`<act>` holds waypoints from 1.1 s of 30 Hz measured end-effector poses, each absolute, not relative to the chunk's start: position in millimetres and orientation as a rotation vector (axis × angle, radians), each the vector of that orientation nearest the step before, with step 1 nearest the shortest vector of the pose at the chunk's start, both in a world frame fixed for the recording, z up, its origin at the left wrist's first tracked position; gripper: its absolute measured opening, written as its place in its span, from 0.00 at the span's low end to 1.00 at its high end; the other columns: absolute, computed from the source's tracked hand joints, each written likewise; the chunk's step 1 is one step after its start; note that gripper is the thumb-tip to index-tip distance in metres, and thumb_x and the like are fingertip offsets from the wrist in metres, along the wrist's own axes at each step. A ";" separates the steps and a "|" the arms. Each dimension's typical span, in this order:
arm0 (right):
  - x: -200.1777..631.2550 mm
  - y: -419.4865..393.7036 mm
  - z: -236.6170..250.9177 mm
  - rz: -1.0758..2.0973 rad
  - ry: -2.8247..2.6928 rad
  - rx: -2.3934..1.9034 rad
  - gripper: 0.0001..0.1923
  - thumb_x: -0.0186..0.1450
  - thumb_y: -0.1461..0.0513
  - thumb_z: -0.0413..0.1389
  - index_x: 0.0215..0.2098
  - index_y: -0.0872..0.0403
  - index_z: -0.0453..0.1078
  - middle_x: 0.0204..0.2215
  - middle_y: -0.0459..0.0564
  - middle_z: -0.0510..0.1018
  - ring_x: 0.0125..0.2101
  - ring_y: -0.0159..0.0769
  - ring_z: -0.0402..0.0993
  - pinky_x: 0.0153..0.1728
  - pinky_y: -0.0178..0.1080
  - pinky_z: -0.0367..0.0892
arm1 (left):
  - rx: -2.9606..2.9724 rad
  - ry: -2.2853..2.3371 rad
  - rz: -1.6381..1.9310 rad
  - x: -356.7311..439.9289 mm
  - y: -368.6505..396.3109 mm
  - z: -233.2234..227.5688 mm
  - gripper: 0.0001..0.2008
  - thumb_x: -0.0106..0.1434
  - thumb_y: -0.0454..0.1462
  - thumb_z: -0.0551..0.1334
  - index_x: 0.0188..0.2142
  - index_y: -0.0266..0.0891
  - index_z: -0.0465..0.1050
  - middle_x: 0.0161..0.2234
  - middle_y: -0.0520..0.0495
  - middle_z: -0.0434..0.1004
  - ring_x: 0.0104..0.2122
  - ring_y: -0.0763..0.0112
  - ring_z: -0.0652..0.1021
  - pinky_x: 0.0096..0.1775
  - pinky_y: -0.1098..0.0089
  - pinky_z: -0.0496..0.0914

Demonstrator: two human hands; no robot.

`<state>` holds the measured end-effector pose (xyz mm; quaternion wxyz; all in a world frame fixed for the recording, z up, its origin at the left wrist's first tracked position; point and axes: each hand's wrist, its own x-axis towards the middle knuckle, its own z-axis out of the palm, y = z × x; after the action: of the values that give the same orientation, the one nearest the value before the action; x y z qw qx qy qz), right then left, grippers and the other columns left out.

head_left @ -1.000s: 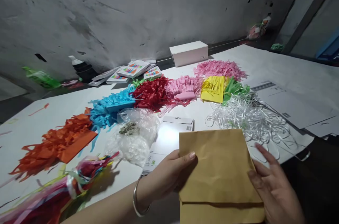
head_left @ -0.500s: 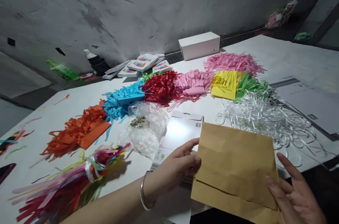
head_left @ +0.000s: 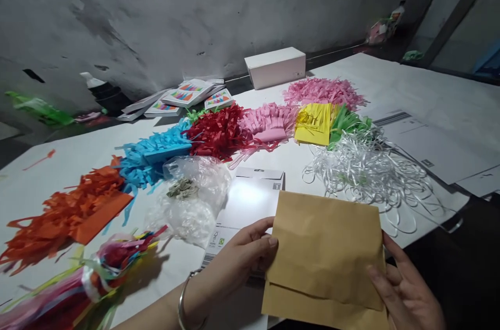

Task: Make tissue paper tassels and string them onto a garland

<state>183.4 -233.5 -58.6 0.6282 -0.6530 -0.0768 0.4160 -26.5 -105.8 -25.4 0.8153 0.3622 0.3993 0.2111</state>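
Note:
A folded sheet of brown kraft paper (head_left: 324, 252) is held up at the near edge of the table. My left hand (head_left: 252, 249), with a silver bangle at its wrist, pinches the paper's left edge between thumb and fingers. On the right side my right hand (head_left: 404, 283) grips it, thumb on the front and the other fingers behind. A flat white printed package (head_left: 253, 200) lies under and behind my left hand. To its left sits a clear plastic bag (head_left: 199, 205) with greyish-green bits inside. A bundle of multicoloured paper streamers (head_left: 94, 278) rests at the lower left.
Fringed paper piles run across the table: orange (head_left: 66, 205), blue (head_left: 156, 150), red (head_left: 219, 132), pink (head_left: 269, 124), yellow (head_left: 312, 127) and green (head_left: 347, 124). Tangled white ribbon (head_left: 359, 168) spreads at right. Behind stand a white box (head_left: 275, 70) and printed cards (head_left: 187, 93).
The view has swung right, so the table's things sit farther left. My right hand's fingers have closed in against the paper's right edge; my left hand keeps its pinch.

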 end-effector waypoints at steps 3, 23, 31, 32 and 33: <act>180.7 -233.8 -58.3 0.940 -0.141 -1.458 0.47 0.52 0.48 0.69 0.65 0.51 0.62 0.31 0.49 0.83 0.34 0.48 0.81 0.34 0.42 0.77 | 0.757 0.879 0.425 -25.3 -104.8 -26.2 0.21 0.59 0.43 0.71 0.50 0.40 0.76 0.32 0.47 0.76 0.28 0.72 0.74 0.30 0.75 0.63; 181.1 -247.1 -76.5 0.846 -0.255 -1.363 0.28 0.55 0.52 0.69 0.52 0.49 0.74 0.24 0.43 0.77 0.23 0.32 0.74 0.27 0.31 0.71 | 0.735 0.976 0.431 -16.7 -109.9 -15.1 0.17 0.54 0.40 0.74 0.43 0.40 0.79 0.27 0.51 0.76 0.27 0.72 0.76 0.31 0.75 0.68; 181.2 -253.3 -84.4 0.790 -0.281 -1.473 0.26 0.51 0.48 0.70 0.44 0.51 0.78 0.27 0.48 0.81 0.27 0.38 0.80 0.28 0.32 0.75 | 0.914 1.005 0.448 -22.5 -108.9 -23.8 0.25 0.56 0.46 0.73 0.52 0.45 0.73 0.40 0.45 0.81 0.41 0.62 0.80 0.41 0.68 0.72; 181.5 -255.0 -86.4 0.802 -0.309 -1.478 0.27 0.51 0.47 0.70 0.44 0.51 0.78 0.28 0.49 0.82 0.27 0.39 0.80 0.29 0.34 0.76 | 0.979 1.014 0.493 -22.4 -107.8 -22.5 0.28 0.56 0.46 0.73 0.55 0.47 0.71 0.44 0.45 0.80 0.44 0.60 0.79 0.43 0.67 0.72; 181.7 -256.6 -88.5 0.821 -0.347 -1.485 0.28 0.51 0.46 0.69 0.44 0.52 0.78 0.28 0.50 0.82 0.28 0.41 0.80 0.29 0.35 0.76 | 1.055 1.019 0.534 -21.9 -106.4 -20.4 0.29 0.57 0.47 0.72 0.57 0.49 0.69 0.47 0.45 0.79 0.48 0.58 0.77 0.45 0.66 0.72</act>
<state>181.7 -256.6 -88.5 0.6481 -0.6530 -0.1526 0.3610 -21.9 -106.4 -20.4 0.7107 0.4755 0.4593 0.2405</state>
